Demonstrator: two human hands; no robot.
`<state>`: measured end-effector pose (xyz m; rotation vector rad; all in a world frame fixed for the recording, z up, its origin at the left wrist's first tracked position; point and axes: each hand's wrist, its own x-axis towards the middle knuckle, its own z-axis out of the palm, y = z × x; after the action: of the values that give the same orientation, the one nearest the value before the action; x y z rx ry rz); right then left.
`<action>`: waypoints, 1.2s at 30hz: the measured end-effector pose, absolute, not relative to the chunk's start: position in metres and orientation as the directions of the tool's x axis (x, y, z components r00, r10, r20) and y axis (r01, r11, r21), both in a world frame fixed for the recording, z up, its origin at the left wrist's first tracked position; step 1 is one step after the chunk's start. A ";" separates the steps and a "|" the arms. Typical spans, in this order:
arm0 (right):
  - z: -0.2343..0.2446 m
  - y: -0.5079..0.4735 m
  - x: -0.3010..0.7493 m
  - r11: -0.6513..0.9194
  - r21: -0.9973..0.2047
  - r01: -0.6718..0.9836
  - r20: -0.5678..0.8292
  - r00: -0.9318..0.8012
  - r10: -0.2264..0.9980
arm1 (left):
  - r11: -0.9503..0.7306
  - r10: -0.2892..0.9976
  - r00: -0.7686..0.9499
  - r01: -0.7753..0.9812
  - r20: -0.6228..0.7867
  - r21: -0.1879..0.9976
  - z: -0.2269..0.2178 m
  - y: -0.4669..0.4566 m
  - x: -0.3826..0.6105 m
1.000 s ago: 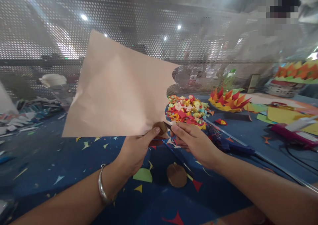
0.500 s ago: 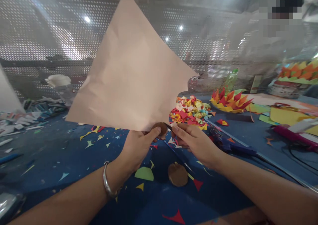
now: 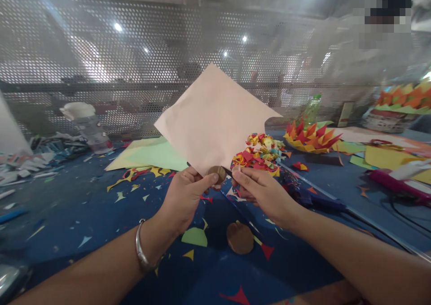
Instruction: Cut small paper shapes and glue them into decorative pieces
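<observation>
My left hand (image 3: 183, 197) is closed, the thumb pressing a round brown disc (image 3: 216, 175) against the lower corner of a large pale sheet of paper (image 3: 215, 116). The sheet stands up in the air and has a curved notch at its right side. My right hand (image 3: 261, 190) is closed around a thin dark tool (image 3: 228, 172), its tip pointing at the disc's edge; the fingers hide most of it, so I cannot tell its kind. On the table below lies a second brown round piece (image 3: 240, 237), beside a light green half-round scrap (image 3: 195, 236).
Paper scraps (image 3: 261, 154) form a heap behind my hands. Light green sheets (image 3: 151, 154) lie behind my left hand. To the right are a blue glue gun (image 3: 318, 202), a magenta tool (image 3: 397, 186), a flame-coloured paper crown (image 3: 313, 137) and a green bottle (image 3: 311, 110).
The pale sheet has tilted back and down, now looking smaller and uncovering the green sheets and a clear cup at the left. Both hands stay nearly in place.
</observation>
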<state>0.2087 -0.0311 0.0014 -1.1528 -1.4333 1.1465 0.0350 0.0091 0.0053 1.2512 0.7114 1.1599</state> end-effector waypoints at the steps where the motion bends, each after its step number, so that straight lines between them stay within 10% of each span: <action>1: 0.001 -0.031 0.209 0.121 -0.986 0.117 0.107 -0.116 0.987 | -0.090 0.933 0.316 -0.262 0.173 0.961 0.004 0.010 0.035; 36: -0.001 -0.030 0.213 0.171 -0.972 0.163 0.149 -0.137 0.979 | 0.018 0.900 0.416 -0.328 0.128 0.944 0.002 0.011 0.033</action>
<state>0.2128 -0.0302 -0.0012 -1.1510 -1.5024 1.0890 0.0328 0.0109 0.0021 1.1844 0.6187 1.0554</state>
